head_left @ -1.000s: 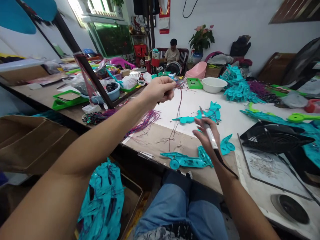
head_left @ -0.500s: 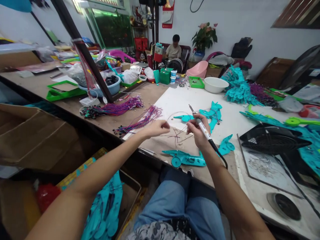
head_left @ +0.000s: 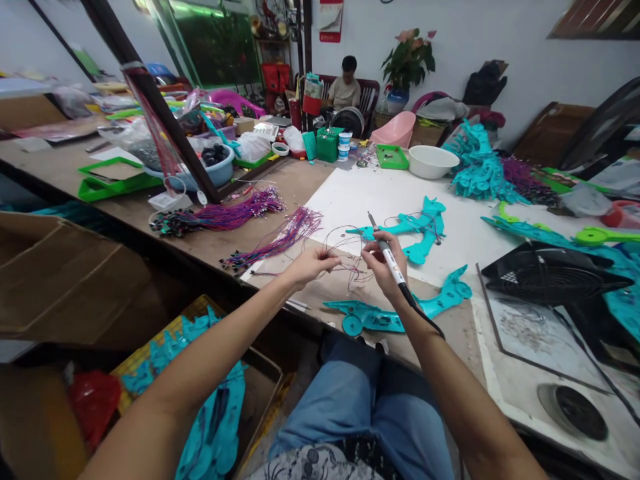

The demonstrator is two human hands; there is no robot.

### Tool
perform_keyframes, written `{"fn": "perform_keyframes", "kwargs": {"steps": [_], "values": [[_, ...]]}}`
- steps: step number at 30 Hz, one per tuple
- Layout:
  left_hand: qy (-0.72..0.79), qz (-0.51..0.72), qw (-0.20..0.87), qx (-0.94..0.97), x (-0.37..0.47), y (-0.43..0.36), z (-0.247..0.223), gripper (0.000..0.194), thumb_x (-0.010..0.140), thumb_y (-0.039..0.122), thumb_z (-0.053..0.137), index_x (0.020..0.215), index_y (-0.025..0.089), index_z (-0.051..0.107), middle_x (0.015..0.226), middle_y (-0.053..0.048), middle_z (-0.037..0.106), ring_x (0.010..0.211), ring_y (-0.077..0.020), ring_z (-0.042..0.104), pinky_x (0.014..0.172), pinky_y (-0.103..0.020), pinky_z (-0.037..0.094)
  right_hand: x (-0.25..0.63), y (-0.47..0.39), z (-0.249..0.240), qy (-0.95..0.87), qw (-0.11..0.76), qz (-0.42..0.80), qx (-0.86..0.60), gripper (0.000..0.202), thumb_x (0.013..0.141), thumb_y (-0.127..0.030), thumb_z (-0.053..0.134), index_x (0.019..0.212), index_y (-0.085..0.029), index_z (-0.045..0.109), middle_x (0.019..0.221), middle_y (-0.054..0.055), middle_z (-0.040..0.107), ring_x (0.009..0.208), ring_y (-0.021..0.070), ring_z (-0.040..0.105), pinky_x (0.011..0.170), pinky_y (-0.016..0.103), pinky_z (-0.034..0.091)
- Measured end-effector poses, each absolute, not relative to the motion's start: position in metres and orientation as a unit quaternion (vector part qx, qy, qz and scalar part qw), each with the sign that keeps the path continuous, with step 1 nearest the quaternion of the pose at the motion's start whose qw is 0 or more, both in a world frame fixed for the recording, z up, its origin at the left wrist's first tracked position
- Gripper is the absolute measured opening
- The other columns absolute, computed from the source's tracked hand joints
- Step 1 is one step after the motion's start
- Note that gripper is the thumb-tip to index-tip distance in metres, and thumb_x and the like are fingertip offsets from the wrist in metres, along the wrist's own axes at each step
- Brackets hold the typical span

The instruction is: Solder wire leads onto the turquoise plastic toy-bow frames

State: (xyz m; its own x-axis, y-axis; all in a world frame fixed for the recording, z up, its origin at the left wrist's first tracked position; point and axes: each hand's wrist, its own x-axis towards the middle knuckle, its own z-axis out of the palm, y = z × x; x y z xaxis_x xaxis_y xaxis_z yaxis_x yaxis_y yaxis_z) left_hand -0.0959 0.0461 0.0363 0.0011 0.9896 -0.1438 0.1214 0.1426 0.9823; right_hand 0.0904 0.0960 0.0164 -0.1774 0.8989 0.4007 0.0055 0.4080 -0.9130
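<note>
My right hand (head_left: 387, 261) is closed on a soldering iron (head_left: 393, 265), its metal tip pointing up and away. Thin dark wires (head_left: 345, 248) run between my two hands, and my left hand (head_left: 315, 265) pinches them. Whether the right fingertips also grip a wire is too small to tell. Beyond my right hand, a turquoise plastic part (head_left: 431, 220) lies on white paper with wires across it. Another turquoise part (head_left: 373, 317) rests at the table's near edge, below my hands. A bundle of purple and red wires (head_left: 290, 237) lies left of my left hand.
A second wire bundle (head_left: 235, 212) lies further left. A black fan (head_left: 555, 277) and a round metal tin (head_left: 573, 411) are at the right. A white basin (head_left: 433, 162) and piled turquoise parts (head_left: 475, 163) stand at the back. A person (head_left: 345, 90) sits beyond the table.
My left hand has moved slightly right and closed on the wires. My right hand with the soldering iron has shifted left, closer to it. The view has tilted slightly.
</note>
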Motion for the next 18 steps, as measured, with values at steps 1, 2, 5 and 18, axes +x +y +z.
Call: {"fn": "perform_keyframes", "kwargs": {"steps": [1, 2, 5, 18], "values": [[0.563, 0.444, 0.507, 0.479, -0.097, 0.045, 0.039, 0.023, 0.065, 0.037, 0.073, 0.067, 0.017, 0.063, 0.054, 0.002, 0.055, 0.049, -0.0085, 0.04, 0.049, -0.023, 0.028, 0.092, 0.096, 0.016, -0.653, 0.531, 0.4, -0.363, 0.038, 0.075, -0.027, 0.066, 0.111, -0.025, 0.051, 0.08, -0.004, 0.06, 0.056, 0.008, 0.048, 0.056, 0.023, 0.043], [0.562, 0.455, 0.507, 0.469, -0.099, 0.044, 0.041, 0.023, 0.065, 0.037, 0.073, 0.068, 0.017, 0.062, 0.056, 0.002, 0.057, 0.049, -0.0084, 0.04, 0.048, -0.023, 0.027, 0.094, 0.096, 0.016, -0.663, 0.524, 0.377, -0.38, 0.037, 0.076, -0.027, 0.065, 0.11, -0.025, 0.052, 0.08, -0.005, 0.061, 0.055, 0.0079, 0.048, 0.057, 0.024, 0.043], [0.556, 0.471, 0.506, 0.461, -0.105, 0.042, 0.046, 0.024, 0.064, 0.037, 0.074, 0.073, 0.016, 0.065, 0.067, -0.002, 0.066, 0.051, -0.0082, 0.04, 0.049, -0.023, 0.025, 0.102, 0.099, 0.015, -0.695, 0.494, 0.3, -0.428, 0.034, 0.075, -0.027, 0.064, 0.108, -0.025, 0.055, 0.08, -0.004, 0.064, 0.053, 0.0084, 0.049, 0.06, 0.026, 0.043], [0.53, 0.459, 0.474, 0.532, -0.107, 0.044, 0.046, 0.026, 0.066, 0.04, 0.071, 0.07, 0.015, 0.064, 0.062, 0.0, 0.06, 0.062, -0.0123, 0.051, 0.062, -0.025, 0.038, 0.107, 0.101, 0.021, -0.775, 0.415, 0.249, -0.408, 0.026, 0.081, -0.032, 0.064, 0.105, -0.025, 0.059, 0.084, 0.002, 0.072, 0.073, 0.0197, 0.068, 0.062, 0.027, 0.044]]}}
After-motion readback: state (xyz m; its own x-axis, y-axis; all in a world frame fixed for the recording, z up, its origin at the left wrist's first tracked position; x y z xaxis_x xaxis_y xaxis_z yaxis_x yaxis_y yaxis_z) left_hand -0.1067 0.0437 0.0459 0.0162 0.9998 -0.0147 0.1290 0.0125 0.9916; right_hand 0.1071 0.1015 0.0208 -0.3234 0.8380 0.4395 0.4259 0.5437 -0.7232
